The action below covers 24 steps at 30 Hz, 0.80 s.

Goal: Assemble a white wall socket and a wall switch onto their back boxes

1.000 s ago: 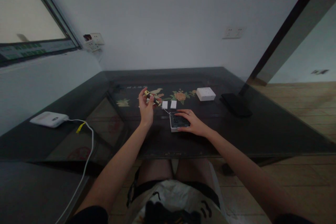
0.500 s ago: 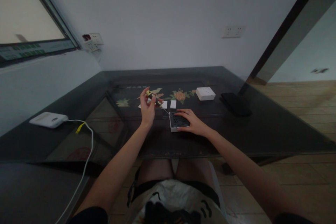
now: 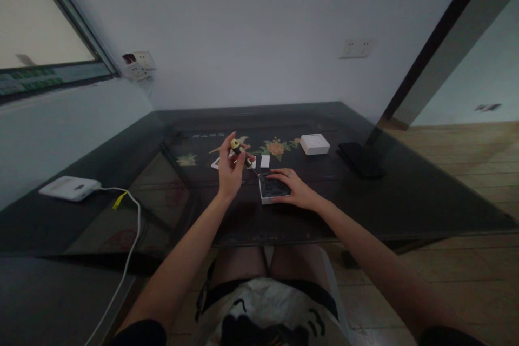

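Note:
My left hand [image 3: 230, 168] is closed around the yellow-and-black handle of a screwdriver [image 3: 242, 153]. Its thin shaft slants down to the right, and the tip meets the upper left corner of a square device [image 3: 274, 188] with a white rim and a dark face. Whether the tip sits in a screw is too small to tell. My right hand [image 3: 295, 189] grips this device from the right, thumb along the near edge and fingers across the far part of the face. Small white pieces [image 3: 265, 161] lie just beyond, some partly hidden behind my left hand.
On the dark glossy table [image 3: 324, 221], a white box [image 3: 315, 144] stands at the back right, beside a flat black object [image 3: 361, 159]. At left lies a white device [image 3: 71, 188] whose cable [image 3: 139, 221], with a yellow tag, runs over the front edge. Wall sockets [image 3: 357, 48] are behind.
The screwdriver handle stands a little steeper, and my left hand has shifted slightly right towards the device. My right hand keeps its grip. The whole view has shifted slightly.

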Each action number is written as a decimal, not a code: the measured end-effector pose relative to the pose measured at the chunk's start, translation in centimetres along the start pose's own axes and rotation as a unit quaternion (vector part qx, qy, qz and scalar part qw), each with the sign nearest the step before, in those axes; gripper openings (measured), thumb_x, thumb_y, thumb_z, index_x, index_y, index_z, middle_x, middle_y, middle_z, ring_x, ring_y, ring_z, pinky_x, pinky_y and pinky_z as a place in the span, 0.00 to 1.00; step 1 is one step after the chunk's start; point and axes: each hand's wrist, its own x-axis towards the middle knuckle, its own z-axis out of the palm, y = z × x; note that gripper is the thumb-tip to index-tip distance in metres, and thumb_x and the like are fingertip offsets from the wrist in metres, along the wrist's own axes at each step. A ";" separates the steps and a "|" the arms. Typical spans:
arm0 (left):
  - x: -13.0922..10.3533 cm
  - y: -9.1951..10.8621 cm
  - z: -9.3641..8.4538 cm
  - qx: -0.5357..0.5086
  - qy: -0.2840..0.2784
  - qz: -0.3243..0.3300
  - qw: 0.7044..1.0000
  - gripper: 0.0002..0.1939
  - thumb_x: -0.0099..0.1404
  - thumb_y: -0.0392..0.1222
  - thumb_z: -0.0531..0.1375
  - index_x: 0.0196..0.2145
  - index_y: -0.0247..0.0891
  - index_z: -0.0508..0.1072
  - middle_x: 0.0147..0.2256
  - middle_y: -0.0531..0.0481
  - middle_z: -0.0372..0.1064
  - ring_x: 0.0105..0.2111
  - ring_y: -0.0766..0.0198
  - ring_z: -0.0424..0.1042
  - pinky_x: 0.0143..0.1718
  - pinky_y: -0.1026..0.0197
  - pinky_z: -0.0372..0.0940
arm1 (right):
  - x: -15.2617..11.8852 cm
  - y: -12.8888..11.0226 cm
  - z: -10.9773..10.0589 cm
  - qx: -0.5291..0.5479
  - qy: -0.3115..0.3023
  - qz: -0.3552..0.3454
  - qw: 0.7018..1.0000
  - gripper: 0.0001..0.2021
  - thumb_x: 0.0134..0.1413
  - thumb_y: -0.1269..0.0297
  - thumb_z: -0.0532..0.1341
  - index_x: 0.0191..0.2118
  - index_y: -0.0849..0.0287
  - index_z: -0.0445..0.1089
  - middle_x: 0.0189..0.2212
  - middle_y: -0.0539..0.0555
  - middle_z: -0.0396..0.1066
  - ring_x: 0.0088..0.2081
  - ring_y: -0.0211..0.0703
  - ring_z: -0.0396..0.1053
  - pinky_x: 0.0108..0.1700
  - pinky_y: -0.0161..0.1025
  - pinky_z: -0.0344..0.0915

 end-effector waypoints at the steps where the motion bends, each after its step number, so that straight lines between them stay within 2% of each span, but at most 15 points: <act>1: 0.1 0.1 0.0 0.005 -0.015 0.002 1.000 0.25 0.63 0.47 0.60 0.56 0.49 0.60 0.43 0.49 0.66 0.30 0.69 0.72 0.36 0.63 0.70 | 0.0 0.0 0.0 0.000 0.001 0.000 1.000 0.31 0.47 0.50 0.66 0.57 0.54 0.63 0.58 0.61 0.59 0.59 0.54 0.54 0.60 0.55 0.54; 7: 0.4 1.4 0.6 0.013 -0.122 -0.005 0.992 0.25 0.64 0.43 0.59 0.58 0.49 0.59 0.47 0.46 0.67 0.35 0.65 0.73 0.39 0.61 0.70 | 0.0 0.0 0.0 -0.002 0.003 -0.003 1.000 0.31 0.47 0.50 0.66 0.57 0.52 0.63 0.58 0.60 0.59 0.59 0.54 0.53 0.60 0.55 0.53; 9: 0.4 1.9 0.9 0.025 -0.141 -0.007 0.990 0.24 0.64 0.41 0.59 0.57 0.47 0.61 0.47 0.45 0.68 0.37 0.64 0.73 0.40 0.60 0.70 | 0.0 0.0 0.0 -0.002 0.004 -0.003 1.000 0.31 0.47 0.50 0.66 0.57 0.53 0.63 0.58 0.61 0.59 0.59 0.54 0.53 0.61 0.55 0.53; 11: 0.4 2.1 1.3 0.060 -0.126 -0.006 0.990 0.23 0.61 0.38 0.61 0.54 0.46 0.64 0.46 0.45 0.69 0.40 0.62 0.72 0.40 0.60 0.69 | 0.0 0.0 0.0 -0.003 0.003 -0.002 1.000 0.31 0.47 0.50 0.66 0.57 0.52 0.63 0.57 0.61 0.59 0.59 0.55 0.53 0.60 0.56 0.53; 13: 0.6 2.1 1.7 0.101 -0.085 0.005 0.991 0.23 0.57 0.36 0.64 0.51 0.45 0.68 0.45 0.47 0.69 0.40 0.61 0.71 0.39 0.62 0.69 | 0.1 0.0 0.0 -0.002 0.002 0.000 1.000 0.32 0.46 0.50 0.66 0.57 0.51 0.63 0.57 0.61 0.59 0.59 0.55 0.54 0.60 0.57 0.53; 16: 1.0 1.8 2.2 0.131 -0.051 0.011 0.990 0.23 0.55 0.34 0.65 0.49 0.46 0.70 0.43 0.49 0.69 0.38 0.63 0.71 0.34 0.64 0.70 | 0.1 0.1 0.1 -0.001 0.003 0.001 1.000 0.32 0.46 0.49 0.66 0.57 0.51 0.63 0.58 0.61 0.59 0.59 0.55 0.54 0.60 0.57 0.54; 19: 1.5 1.9 2.4 0.127 -0.081 -0.015 0.988 0.24 0.57 0.34 0.64 0.52 0.47 0.69 0.44 0.48 0.70 0.36 0.63 0.72 0.32 0.64 0.70 | 0.1 0.1 0.1 -0.004 0.003 0.000 1.000 0.32 0.46 0.49 0.66 0.57 0.52 0.63 0.57 0.61 0.59 0.59 0.55 0.54 0.60 0.56 0.54; 24: 1.9 2.8 1.9 0.076 -0.152 -0.052 0.984 0.26 0.61 0.34 0.60 0.56 0.47 0.64 0.44 0.46 0.71 0.37 0.61 0.74 0.34 0.61 0.72 | 0.1 0.1 0.1 -0.006 0.007 -0.008 1.000 0.32 0.46 0.49 0.66 0.57 0.53 0.63 0.57 0.61 0.60 0.59 0.54 0.54 0.60 0.54 0.54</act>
